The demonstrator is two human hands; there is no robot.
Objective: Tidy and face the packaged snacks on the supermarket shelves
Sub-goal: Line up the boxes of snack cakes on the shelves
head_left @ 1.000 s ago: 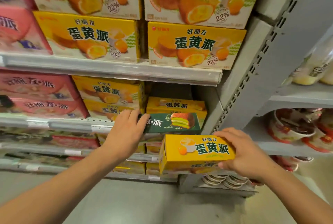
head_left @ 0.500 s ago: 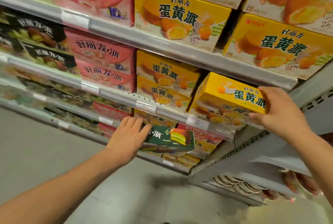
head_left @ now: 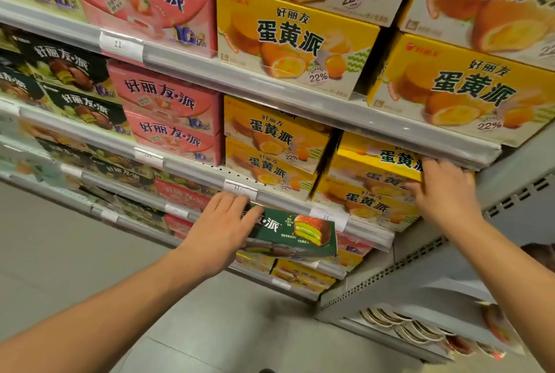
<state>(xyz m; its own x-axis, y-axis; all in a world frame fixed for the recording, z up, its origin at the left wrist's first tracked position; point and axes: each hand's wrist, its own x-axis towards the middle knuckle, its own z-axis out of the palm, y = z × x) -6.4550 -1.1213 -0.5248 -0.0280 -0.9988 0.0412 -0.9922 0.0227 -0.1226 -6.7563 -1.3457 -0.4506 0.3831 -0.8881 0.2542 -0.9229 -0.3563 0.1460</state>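
Fingers of the right hand (head_left: 447, 189) press the yellow box (head_left: 375, 162) at three o'clock onto its stack, while the left hand (head_left: 222, 228) grips the green box (head_left: 300, 231) at centre; judged risk: either box slips off.

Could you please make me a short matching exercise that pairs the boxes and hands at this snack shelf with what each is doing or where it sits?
Column A
1. green box
2. small yellow box
3. pink boxes
4. right hand

Column B
a. stacked on the shelf left of the yellow boxes
b. held by the left hand in front of the shelf edge
c. pressing on the small yellow box
d. lying atop a yellow stack, under the upper shelf

Pairs: 1-b, 2-d, 3-a, 4-c
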